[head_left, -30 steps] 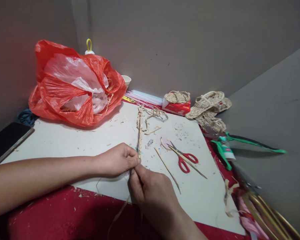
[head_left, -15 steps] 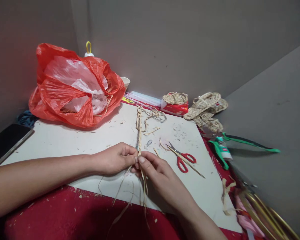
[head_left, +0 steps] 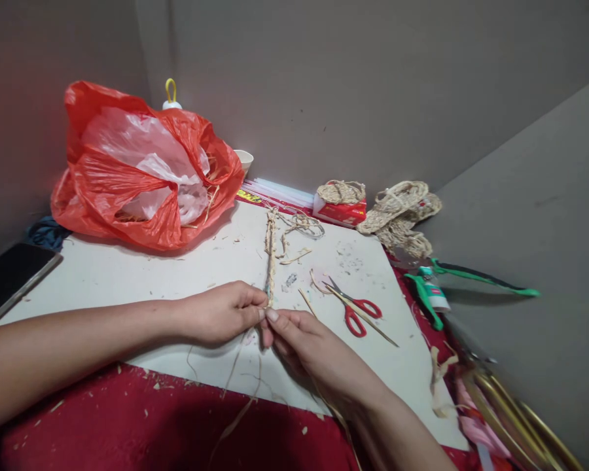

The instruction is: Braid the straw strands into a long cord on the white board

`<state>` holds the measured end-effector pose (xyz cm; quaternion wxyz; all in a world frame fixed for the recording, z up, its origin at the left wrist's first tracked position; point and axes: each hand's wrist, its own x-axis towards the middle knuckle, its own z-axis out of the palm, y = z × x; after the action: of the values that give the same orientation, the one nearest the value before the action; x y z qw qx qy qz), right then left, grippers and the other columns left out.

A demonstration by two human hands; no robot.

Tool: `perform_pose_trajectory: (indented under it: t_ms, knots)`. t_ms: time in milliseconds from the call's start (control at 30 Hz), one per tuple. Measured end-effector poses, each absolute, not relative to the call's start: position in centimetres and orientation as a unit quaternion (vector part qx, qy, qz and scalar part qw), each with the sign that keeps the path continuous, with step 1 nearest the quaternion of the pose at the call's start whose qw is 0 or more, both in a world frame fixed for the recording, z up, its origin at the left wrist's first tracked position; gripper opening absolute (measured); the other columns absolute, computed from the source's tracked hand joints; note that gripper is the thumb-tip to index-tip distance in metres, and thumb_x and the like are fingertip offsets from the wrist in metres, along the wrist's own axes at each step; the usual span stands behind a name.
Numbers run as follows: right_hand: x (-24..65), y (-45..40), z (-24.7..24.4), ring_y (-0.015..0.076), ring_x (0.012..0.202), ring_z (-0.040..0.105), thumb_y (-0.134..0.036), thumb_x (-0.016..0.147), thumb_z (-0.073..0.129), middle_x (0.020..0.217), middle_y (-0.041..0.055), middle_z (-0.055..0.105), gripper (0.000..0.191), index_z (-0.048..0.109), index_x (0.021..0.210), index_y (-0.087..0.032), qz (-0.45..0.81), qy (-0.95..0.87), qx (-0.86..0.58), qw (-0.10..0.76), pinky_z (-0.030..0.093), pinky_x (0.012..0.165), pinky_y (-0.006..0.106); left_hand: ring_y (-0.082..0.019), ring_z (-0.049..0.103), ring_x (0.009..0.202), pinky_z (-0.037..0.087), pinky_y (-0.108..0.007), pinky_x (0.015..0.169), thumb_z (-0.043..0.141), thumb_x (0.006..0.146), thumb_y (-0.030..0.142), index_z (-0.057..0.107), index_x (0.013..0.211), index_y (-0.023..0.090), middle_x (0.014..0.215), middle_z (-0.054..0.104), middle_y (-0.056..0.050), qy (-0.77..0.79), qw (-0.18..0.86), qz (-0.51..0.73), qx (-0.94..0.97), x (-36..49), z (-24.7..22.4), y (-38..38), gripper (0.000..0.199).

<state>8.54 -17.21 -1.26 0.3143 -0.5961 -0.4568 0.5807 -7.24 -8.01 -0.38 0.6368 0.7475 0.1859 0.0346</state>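
Note:
A narrow straw braid point(head_left: 271, 261) runs away from me across the white board point(head_left: 216, 261). My left hand point(head_left: 235, 311) pinches its near end between thumb and fingers. Right against it, my right hand point(head_left: 294, 333) is closed at the same spot, thumb tip touching the left thumb. Loose straw strands point(head_left: 233, 373) hang from the left hand toward the board's near edge, and another strand point(head_left: 346, 428) trails below the right forearm. The fingers hide where the strands cross.
Red-handled scissors point(head_left: 356, 314) lie right of the braid. A red plastic bag point(head_left: 147, 176) stands back left, near a phone point(head_left: 17, 284). Coiled braids point(head_left: 405, 216) and a red box point(head_left: 341, 210) line the back. A small bottle point(head_left: 434, 291) and green-handled tool point(head_left: 485, 278) are at right.
The strands that hung between my hands have swung right, under the right forearm. My right hand has turned slightly and its fingers have shifted at the braid's end. The view has shifted slightly.

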Motion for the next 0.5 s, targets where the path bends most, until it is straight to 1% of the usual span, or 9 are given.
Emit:
perform_pose_trajectory:
  t_ms: [100,167,300,400,500]
  knots:
    - [8.6,-17.1,-1.4,0.0051,0.035,0.016,-0.052,0.086,0.047,0.041,-0.0101,0.027,0.041,0.047,0.062,-0.018,0.676,-0.377,-0.549,0.317,0.011,0.034,0.019,-0.009,0.044,0.061,0.035,-0.021,0.060,0.040,0.087,0.026,0.057,0.075,0.014,0.066,0.051,0.003,0.212,0.562,0.036,0.799,-7.3,-0.2,-7.9,0.024]
    - [8.4,-17.0,-1.3,0.0042,0.035,0.014,-0.050,0.084,0.051,0.040,-0.0110,0.026,0.040,0.044,0.060,-0.018,0.702,-0.332,-0.529,0.342,0.011,0.033,0.018,-0.009,0.041,0.057,0.032,-0.021,0.056,0.040,0.086,0.024,0.056,0.074,0.014,0.062,0.049,0.004,0.226,0.522,0.039,0.822,-7.3,0.0,-8.0,0.023]
    - [7.9,-16.9,-0.9,0.0031,0.034,0.016,-0.047,0.081,0.054,0.040,-0.0110,0.028,0.037,0.049,0.062,-0.017,0.700,-0.316,-0.528,0.363,0.014,0.032,0.017,-0.009,0.042,0.057,0.033,-0.020,0.058,0.037,0.086,0.019,0.061,0.079,0.013,0.064,0.053,0.002,0.229,0.496,0.024,0.837,-7.2,0.7,-8.3,0.025]
    - [7.6,-17.0,-1.1,0.0031,0.032,0.016,-0.045,0.082,0.052,0.038,-0.0109,0.027,0.036,0.049,0.059,-0.017,0.682,-0.316,-0.549,0.366,0.014,0.031,0.017,-0.009,0.043,0.057,0.034,-0.020,0.058,0.037,0.085,0.016,0.062,0.078,0.013,0.062,0.052,0.002,0.242,0.475,0.009,0.846,-7.1,1.2,-8.6,0.026]
    - [7.4,-17.1,-1.7,0.0039,0.031,0.018,-0.041,0.081,0.050,0.035,-0.0101,0.028,0.034,0.049,0.056,-0.018,0.642,-0.324,-0.589,0.368,0.012,0.031,0.018,-0.009,0.044,0.057,0.035,-0.020,0.059,0.038,0.083,0.014,0.063,0.077,0.014,0.060,0.051,0.003,0.245,0.466,-0.004,0.850,-7.1,1.7,-8.5,0.025]
